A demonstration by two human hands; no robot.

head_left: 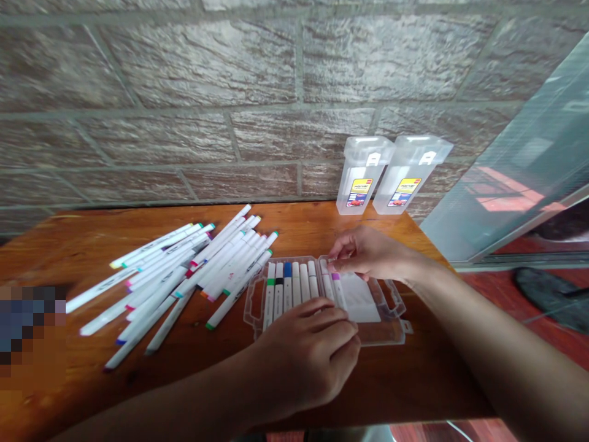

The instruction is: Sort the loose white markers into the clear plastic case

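A clear plastic marker case lies open on the table with a row of white markers in its left part. These show green, black, blue and pale bands. My right hand pinches the upper end of a white marker with a purple band, at the right end of the row. Over the lower end of the same marker, my left hand has its fingers curled; its thumb and fingertips are mostly hidden. A white sheet shows under the case's right part.
Left of the case is a loose pile of several white markers with coloured ends. Two tall translucent boxes with yellow and blue labels stand by the brick wall. The wooden table has a glass panel to its right.
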